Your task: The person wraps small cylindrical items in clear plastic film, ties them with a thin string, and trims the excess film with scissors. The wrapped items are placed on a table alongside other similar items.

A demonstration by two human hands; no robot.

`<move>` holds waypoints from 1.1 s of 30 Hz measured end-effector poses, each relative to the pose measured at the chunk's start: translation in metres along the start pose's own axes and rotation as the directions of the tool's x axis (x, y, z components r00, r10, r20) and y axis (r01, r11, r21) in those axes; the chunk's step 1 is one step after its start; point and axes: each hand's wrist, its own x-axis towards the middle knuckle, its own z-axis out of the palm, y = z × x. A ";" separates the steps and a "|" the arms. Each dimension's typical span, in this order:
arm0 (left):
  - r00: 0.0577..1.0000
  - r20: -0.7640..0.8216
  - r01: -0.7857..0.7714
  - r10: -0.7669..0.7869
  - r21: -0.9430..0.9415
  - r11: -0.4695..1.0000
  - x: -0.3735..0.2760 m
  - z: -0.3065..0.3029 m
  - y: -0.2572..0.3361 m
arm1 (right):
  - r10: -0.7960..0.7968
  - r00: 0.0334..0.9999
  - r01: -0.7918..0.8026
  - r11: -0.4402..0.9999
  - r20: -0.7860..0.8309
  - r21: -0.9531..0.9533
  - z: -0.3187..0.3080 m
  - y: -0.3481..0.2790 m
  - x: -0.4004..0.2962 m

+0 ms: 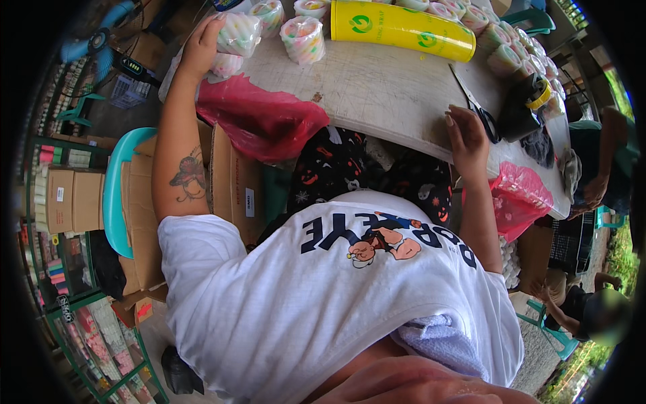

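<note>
At the table's far left, my left hand (203,45) is closed around the side of a plastic-wrapped bundle of twisted pastel pieces (238,34). Another wrapped bundle (303,40) stands just right of it, and a smaller one (226,64) lies below. My right hand (467,132) rests at the near table edge with its fingers loosely curled and nothing seen in it. Beside its fingertips lie scissors (477,103) with black handles. A yellow roll of cling wrap (402,29) lies across the back of the table.
Many wrapped bundles (504,59) are piled at the back right, near a black container with a yellow ring (522,107). Red plastic bags (262,118) hang over the table's near edge. A blue fan (98,43) stands left. Other people are at the right.
</note>
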 end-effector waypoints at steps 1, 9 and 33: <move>0.998 -0.016 -0.050 0.057 0.277 0.959 -0.001 0.004 0.004 | -0.004 1.000 0.004 1.000 -0.003 -0.004 0.000 0.001 0.000; 0.989 -0.074 -0.040 0.127 0.698 0.715 0.001 0.034 0.000 | -0.040 0.999 0.039 0.999 -0.011 -0.024 0.001 0.000 0.001; 0.688 0.043 -0.621 0.725 0.551 0.557 -0.008 0.096 0.066 | -0.164 0.986 0.132 0.770 0.007 -0.624 -0.019 -0.026 0.033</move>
